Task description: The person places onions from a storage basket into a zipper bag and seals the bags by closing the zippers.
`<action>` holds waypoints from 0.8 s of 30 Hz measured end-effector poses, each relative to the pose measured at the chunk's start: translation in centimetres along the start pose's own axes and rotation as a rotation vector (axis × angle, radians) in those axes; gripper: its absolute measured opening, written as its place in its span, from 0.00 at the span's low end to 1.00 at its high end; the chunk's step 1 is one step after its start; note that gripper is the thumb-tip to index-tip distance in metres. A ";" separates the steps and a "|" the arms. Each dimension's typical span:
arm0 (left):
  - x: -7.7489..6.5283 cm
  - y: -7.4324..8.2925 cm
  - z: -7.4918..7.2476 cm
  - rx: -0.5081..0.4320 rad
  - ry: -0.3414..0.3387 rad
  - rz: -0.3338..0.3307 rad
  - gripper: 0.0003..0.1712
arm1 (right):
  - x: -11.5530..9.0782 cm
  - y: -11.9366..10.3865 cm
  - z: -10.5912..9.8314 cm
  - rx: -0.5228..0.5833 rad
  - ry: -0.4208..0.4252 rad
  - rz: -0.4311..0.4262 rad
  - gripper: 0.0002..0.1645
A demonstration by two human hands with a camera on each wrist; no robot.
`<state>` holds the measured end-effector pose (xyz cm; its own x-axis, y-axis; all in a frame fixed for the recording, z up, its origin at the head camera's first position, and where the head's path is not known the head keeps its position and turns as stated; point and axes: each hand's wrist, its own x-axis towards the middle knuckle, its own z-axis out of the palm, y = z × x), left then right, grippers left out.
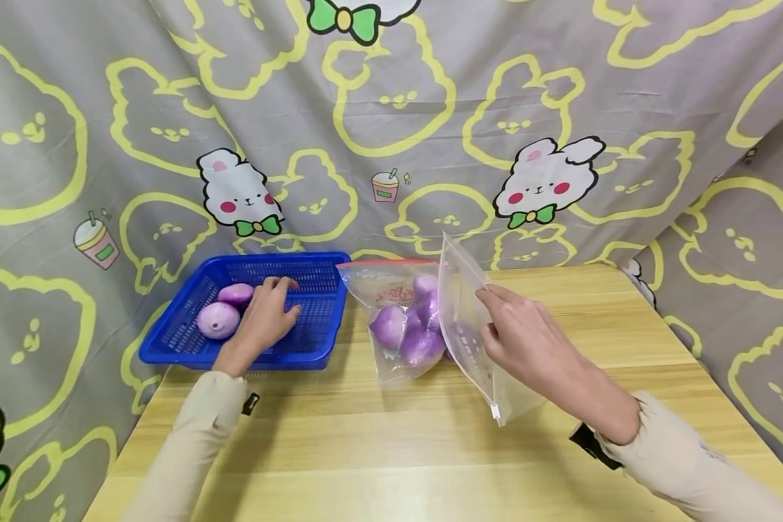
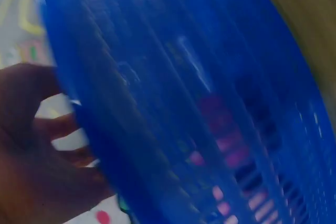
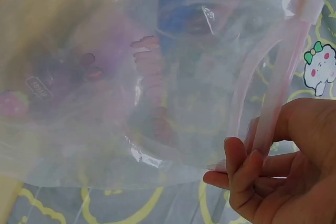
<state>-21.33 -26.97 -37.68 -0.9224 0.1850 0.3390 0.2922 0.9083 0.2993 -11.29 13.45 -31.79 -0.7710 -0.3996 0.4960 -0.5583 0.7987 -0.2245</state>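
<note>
My left hand point(image 1: 270, 312) is over the blue mesh basket point(image 1: 235, 360), fingers spread and slightly bent, with nothing seen in its grasp. Beside it in the basket lie a pale purple onion-like bulb point(image 1: 218, 320) and a darker purple one point(image 1: 236, 293). With thumb and fingers my right hand point(image 1: 522, 330) pinches the edge of a clear slider bag point(image 1: 466, 319); its mouth gapes toward the left and its white slider point(image 1: 495, 412) hangs low. Several purple bulbs point(image 1: 423, 346) show in a clear bag with a red top strip point(image 1: 391, 262), partly overlapped by the held bag.
The basket and bags stand toward the back of a wooden table point(image 1: 391, 449). Behind them hangs a grey curtain point(image 1: 417, 123) with yellow outlines and rabbit prints. In the left wrist view the basket's mesh side point(image 2: 173, 77) fills most of the picture.
</note>
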 end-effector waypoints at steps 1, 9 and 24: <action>0.4 -0.7 0.0 0.027 -0.050 -0.026 0.23 | 0.0 0.0 0.1 0.004 -0.002 0.000 0.23; 2.2 -3.8 0.5 0.174 -0.400 -0.176 0.35 | 0.0 0.2 1.2 0.023 -0.006 0.017 0.19; 2.0 0.0 -0.8 0.117 -0.039 0.047 0.36 | 0.1 0.6 2.4 0.105 -0.085 0.067 0.45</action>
<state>-22.94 -26.89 -36.31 -0.9180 0.2411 0.3149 0.3062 0.9354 0.1766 -12.46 12.82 -33.85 -0.8282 -0.3871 0.4054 -0.5304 0.7752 -0.3433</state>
